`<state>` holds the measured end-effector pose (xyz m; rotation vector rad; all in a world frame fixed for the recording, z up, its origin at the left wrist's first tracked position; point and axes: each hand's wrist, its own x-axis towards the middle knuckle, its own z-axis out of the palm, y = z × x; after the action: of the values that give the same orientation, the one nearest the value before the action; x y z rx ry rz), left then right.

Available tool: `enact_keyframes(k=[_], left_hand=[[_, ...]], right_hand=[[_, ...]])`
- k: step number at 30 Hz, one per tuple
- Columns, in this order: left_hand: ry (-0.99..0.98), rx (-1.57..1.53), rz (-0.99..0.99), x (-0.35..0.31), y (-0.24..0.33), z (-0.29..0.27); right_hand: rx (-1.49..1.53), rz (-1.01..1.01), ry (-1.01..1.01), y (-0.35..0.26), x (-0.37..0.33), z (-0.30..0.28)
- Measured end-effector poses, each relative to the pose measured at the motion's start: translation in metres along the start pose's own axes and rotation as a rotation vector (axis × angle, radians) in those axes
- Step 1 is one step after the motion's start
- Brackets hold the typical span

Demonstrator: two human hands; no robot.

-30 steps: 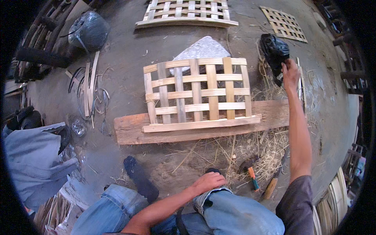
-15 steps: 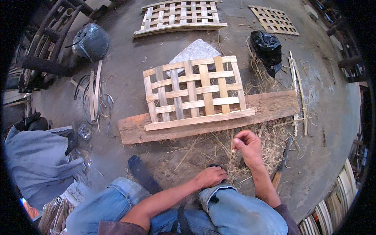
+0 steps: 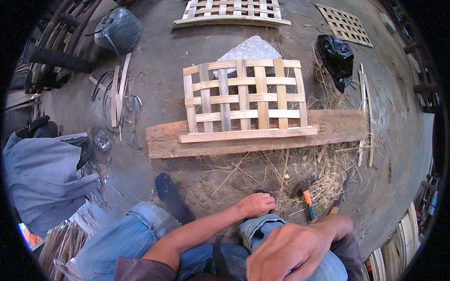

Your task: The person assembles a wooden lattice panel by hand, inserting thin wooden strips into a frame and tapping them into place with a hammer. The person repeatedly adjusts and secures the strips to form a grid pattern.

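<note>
Across my right lower leg, my left hand (image 3: 257, 205) rests by my dark-covered foot, its fingers curled; what lies under them is hidden. Close to my body, above my right thigh, my right hand (image 3: 286, 250) shows its back, and its fingers are mostly out of sight. In front of me a woven panel of pale flat strips (image 3: 243, 96) has its near edge on a reddish-brown wooden plank (image 3: 164, 143). A hammer-like tool with an orange and green handle (image 3: 308, 202) lies by the right hand, beside a long blade (image 3: 348, 181).
Pale shavings (image 3: 328, 187) litter the ground in front. Behind the panel lies a pale slab (image 3: 253, 48), with more woven panels (image 3: 229, 19) farther off. A black plastic bag (image 3: 336, 61) sits right; a grey cloth (image 3: 44, 168) hangs left, near loose strips (image 3: 115, 98).
My right hand has drawn back from above the shavings to near my body, uncovering the orange and green handle. The left hand stays by the foot. The whole view has shifted slightly.
</note>
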<state>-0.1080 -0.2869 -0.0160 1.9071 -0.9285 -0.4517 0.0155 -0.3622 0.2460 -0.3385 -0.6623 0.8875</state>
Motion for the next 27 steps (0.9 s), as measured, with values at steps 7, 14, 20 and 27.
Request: enact_keyframes(k=[7,14,20,27], left_hand=[[0.127,-0.077,0.005,-0.007,-0.001,-0.005],[1.039,-0.009,-0.413,-0.013,0.022,-0.122],[1.375,-0.156,0.326,0.0,0.104,-0.212],[1.2,-0.315,0.242,0.003,0.184,-0.209]], right_hand=[[0.085,-0.03,0.075,0.012,0.01,0.007],[-1.538,0.225,0.722,-0.01,-0.005,-0.115],[-1.975,0.28,0.702,0.016,-0.073,-0.193],[-1.992,0.383,0.639,0.014,-0.066,-0.191]])
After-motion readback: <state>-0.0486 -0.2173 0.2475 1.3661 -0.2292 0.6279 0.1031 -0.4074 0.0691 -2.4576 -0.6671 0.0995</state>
